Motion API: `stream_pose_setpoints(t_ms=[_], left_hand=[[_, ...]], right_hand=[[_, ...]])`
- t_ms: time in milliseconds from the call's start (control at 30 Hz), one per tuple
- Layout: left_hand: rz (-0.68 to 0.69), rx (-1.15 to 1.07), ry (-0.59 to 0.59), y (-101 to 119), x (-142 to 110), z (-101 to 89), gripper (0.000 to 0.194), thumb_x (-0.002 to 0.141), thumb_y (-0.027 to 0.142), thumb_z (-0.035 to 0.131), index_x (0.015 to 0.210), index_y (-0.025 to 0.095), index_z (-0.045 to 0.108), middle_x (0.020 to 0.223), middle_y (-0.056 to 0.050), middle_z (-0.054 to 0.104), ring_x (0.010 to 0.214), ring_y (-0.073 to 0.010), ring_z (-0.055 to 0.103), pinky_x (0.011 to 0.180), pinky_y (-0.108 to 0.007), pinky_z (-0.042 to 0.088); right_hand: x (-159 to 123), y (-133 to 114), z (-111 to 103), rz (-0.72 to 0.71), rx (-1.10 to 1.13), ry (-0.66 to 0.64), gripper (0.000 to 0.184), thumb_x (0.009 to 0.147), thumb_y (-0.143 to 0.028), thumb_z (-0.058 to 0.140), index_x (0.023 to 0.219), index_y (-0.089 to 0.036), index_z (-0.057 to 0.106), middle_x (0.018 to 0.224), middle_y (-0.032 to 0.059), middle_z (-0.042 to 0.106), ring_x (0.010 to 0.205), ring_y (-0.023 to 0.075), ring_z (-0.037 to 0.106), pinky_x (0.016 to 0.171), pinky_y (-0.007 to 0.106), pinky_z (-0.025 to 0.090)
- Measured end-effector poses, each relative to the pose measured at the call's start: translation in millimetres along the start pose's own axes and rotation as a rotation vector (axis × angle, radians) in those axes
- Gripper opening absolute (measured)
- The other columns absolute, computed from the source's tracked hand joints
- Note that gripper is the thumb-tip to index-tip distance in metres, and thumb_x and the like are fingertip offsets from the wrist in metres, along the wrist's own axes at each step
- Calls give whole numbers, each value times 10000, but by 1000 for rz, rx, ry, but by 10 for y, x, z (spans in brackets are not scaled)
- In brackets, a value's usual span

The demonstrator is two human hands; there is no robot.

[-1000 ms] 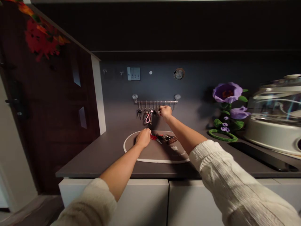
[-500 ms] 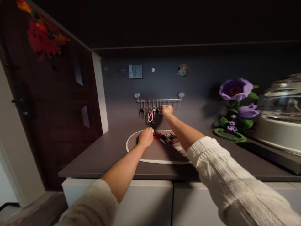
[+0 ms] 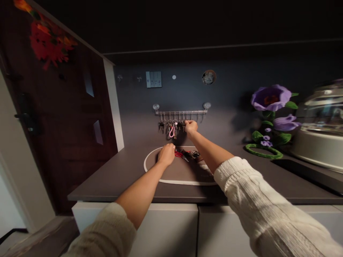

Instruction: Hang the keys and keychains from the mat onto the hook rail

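My right hand [image 3: 191, 127] is up at the clear hook rail [image 3: 182, 113] on the wall, its fingers pinched on keys [image 3: 184, 125] that are partly hidden behind them. To its left, more keys [image 3: 162, 125] and a pink strap loop [image 3: 172, 131] hang from the hooks. My left hand [image 3: 166, 155] is closed low over the brown mat [image 3: 174, 175] with the white rim; what its fingers hold, if anything, is hidden. Right beside it on the mat lie red-handled scissors [image 3: 179, 154] and a dark, shiny bunch of keys [image 3: 195, 154].
Purple artificial flowers [image 3: 272, 98] with a green ring base stand at the right, before a glass-topped appliance [image 3: 318, 142]. A switch panel [image 3: 153, 79] and a round wall hole [image 3: 209, 77] are above the rail. A dark door [image 3: 72, 142] stands left. The counter's front edge [image 3: 134, 198] lies below my forearms.
The keys at my right fingertips now hang more upright beneath the rail. Both hands have stayed almost in place, and the view has shifted slightly.
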State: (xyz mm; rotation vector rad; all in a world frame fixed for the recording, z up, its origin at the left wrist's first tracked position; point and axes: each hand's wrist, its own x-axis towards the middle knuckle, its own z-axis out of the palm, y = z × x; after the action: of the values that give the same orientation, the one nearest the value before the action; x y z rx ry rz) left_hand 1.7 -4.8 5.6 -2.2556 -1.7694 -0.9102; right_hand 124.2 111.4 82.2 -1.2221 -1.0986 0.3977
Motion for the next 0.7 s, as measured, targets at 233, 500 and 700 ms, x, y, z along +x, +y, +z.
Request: stream_pose_setpoints(t_ms=[233, 500, 700], left_hand=[[-9, 7, 24, -9, -3, 7, 317, 890, 219, 263, 885, 150, 572, 936, -105, 623, 907, -178, 564, 792, -283, 400], [-13, -14, 23, -23, 11, 17, 311, 888, 211, 266, 895, 144, 570, 949, -111, 621, 924, -179, 562, 804, -288, 396], [-26, -14, 33, -34, 14, 20, 305, 887, 215, 268, 887, 140, 564, 946, -114, 621, 919, -183, 564, 799, -291, 397]], right_hand=[[32, 46, -12, -21, 6, -54, 175, 725, -211, 457, 744, -143, 617, 682, 25, 633, 627, 101, 550, 638, 188, 431], [30, 85, -58, -33, 33, -81, 147, 694, -176, 460, 749, -147, 592, 726, 13, 627, 638, 86, 547, 686, 193, 428], [4, 64, -143, -26, 61, -98, 151, 679, -173, 467, 781, -145, 575, 752, 4, 611, 643, 77, 539, 685, 200, 428]])
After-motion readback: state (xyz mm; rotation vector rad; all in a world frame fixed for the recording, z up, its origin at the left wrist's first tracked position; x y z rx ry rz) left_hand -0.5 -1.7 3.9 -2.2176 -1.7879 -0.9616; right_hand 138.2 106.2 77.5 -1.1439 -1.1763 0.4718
